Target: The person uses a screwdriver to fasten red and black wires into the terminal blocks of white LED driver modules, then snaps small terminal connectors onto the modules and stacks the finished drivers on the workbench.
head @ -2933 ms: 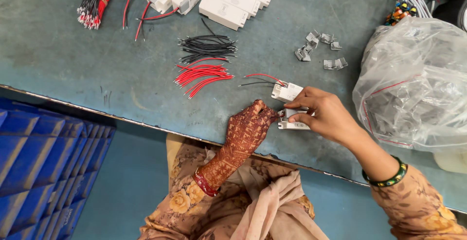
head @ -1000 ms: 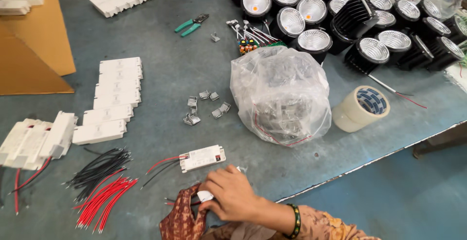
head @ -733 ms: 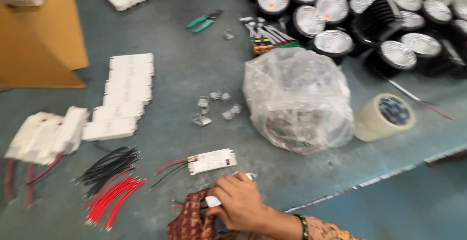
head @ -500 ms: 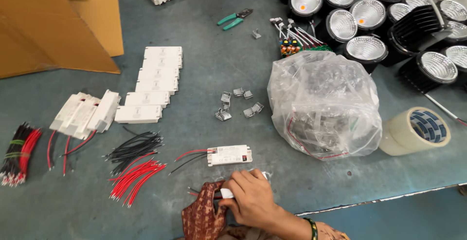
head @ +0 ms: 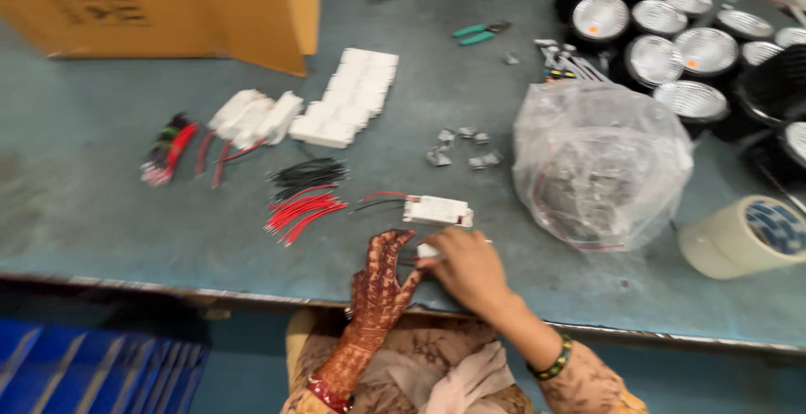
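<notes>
The right hand (head: 466, 267) lay curled over a small white module (head: 428, 250) at the near edge of the surface (head: 101, 204), its fingers pressed down on it so that only one white end showed. The left hand (head: 379, 284), patterned with dark henna, met it from the left with fingers spread and upright, the tips touching that same white end; whether it actually pinched the piece could not be told through the blur. A beaded bracelet (head: 550, 362) sat on the right wrist.

Just beyond the hands a second white module (head: 437, 210) lay flat, with red and black leads running out of its left end. To its left were a loose bunch of short red wires (head: 300, 212) and, just behind them, a bunch of black wires (head: 306, 173). Farther left lay a bound bundle of mixed wires (head: 166, 147).

Beyond the wires, rows of white modules (head: 348, 99) were stacked beside a cardboard box (head: 168, 7). A few small grey clips (head: 462, 147) were scattered in the middle of the surface. To the right sat a bulging clear plastic bag (head: 600, 162), a roll of tape (head: 743, 236) near it, and round black lamp housings (head: 672, 32) at the far corner. Green-handled pliers (head: 478, 34) lay near them.
</notes>
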Tool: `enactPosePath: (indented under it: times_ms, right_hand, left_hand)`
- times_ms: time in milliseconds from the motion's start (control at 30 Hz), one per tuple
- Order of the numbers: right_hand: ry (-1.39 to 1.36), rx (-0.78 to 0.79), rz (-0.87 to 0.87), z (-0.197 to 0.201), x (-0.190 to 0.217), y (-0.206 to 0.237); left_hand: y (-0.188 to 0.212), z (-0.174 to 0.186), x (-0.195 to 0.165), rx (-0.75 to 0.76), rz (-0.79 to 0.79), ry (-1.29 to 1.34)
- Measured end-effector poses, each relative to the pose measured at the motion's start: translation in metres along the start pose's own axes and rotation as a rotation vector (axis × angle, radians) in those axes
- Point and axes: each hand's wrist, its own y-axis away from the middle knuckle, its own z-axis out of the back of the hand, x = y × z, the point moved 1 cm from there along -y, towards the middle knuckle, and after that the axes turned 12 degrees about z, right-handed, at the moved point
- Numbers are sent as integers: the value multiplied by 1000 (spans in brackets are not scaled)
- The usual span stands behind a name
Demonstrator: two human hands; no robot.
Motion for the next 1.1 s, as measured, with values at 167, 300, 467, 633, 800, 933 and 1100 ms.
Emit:
enactPosePath:
  times_ms: [167,300,467,633,800,933,1100]
  right_hand:
    - [-1094,-424,-721,-13,-38,15]
    - [-1499,-462,-875,-48,-21,16]
    - [-1690,-512,-810,-69,29,0]
    - [-1330,-212,-613,-32,18,-26]
    - [-2020,-159,-393,39,-13,-46]
    - [-379,-505,95,97,-29,-53]
    - [-49,-412,16,94,-42,-50]
  left_hand:
    - [30,14,-20,-23,140,125]
    - [28,20,-14,-125,22,159]
    - [20,33,15,73,299,170]
    - [-45,81,68,5,362,-157]
    - [-173,165,118,-263,150,-262]
    - [-234,201,119,-136,417,-369]
    - [-247,206,121,-380,229,-531]
